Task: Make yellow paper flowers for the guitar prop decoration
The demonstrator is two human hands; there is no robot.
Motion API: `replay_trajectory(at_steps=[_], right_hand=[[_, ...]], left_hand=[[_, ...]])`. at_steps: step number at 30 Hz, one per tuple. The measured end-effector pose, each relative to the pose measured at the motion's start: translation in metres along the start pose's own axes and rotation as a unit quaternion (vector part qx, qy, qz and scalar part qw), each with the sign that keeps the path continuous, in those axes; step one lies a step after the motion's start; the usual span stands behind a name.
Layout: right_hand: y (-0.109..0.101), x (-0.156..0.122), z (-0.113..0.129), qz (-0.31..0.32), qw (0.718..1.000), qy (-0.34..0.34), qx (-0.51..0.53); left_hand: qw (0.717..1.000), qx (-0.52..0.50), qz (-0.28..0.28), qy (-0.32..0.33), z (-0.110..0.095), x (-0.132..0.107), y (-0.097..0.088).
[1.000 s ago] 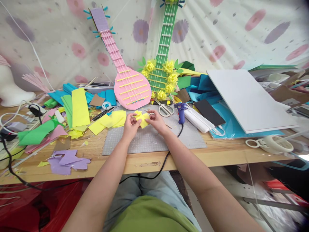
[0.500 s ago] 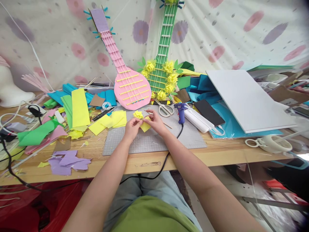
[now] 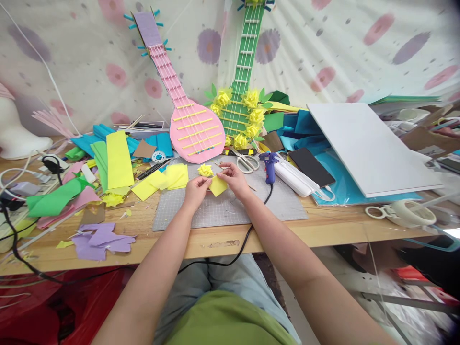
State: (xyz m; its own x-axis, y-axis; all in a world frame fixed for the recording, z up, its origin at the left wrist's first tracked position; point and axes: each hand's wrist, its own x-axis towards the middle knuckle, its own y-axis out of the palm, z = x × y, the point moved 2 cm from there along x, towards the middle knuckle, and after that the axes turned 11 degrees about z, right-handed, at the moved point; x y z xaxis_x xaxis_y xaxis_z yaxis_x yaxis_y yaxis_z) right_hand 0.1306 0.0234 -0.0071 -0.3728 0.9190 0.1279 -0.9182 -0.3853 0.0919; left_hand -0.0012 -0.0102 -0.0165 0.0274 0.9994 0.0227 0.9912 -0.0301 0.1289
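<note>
Between my hands is a small yellow paper square (image 3: 218,187), tilted above the grey cutting mat (image 3: 176,211). My right hand (image 3: 233,179) pinches its upper edge. The closed fingertips of my left hand (image 3: 197,189) are at the square's left corner. Just beyond my fingers a yellow paper flower (image 3: 205,170) lies on the mat. More yellow paper pieces (image 3: 176,177) lie to the left, overlapping the mat's edge. Scissors (image 3: 247,163) and a blue glue gun (image 3: 269,166) are past my right hand.
A pink paper lute (image 3: 197,129) and a green one (image 3: 241,86) with yellow flowers lean at the back. Coloured paper scraps (image 3: 104,239) cover the left side. On the right rest a white board (image 3: 370,153) and a tape roll (image 3: 413,213). The glue gun's cord (image 3: 247,235) crosses the mat.
My hands have drawn slightly apart, and more of the yellow square shows between them. It has turned a little. The flower and tools stay put.
</note>
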Motion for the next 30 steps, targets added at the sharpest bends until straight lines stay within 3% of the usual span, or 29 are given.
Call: replay_trajectory(at_steps=[15, 23, 30], right_hand=[[-0.0043, 0.0006, 0.0032, -0.011, 0.998, -0.033, -0.045], [-0.0039, -0.0012, 0.0015, 0.040, 0.998, 0.014, -0.035], [-0.0051, 0.0023, -0.0033, 0.024, 0.999, -0.012, -0.045]], left_hand=[[0.997, -0.051, 0.035, -0.055, -0.0021, -0.0023, 0.0036], [0.999, -0.031, -0.025, -0.024, -0.0022, -0.0005, -0.0003], [0.998, -0.038, 0.016, -0.045, -0.0009, -0.0003, -0.0014]])
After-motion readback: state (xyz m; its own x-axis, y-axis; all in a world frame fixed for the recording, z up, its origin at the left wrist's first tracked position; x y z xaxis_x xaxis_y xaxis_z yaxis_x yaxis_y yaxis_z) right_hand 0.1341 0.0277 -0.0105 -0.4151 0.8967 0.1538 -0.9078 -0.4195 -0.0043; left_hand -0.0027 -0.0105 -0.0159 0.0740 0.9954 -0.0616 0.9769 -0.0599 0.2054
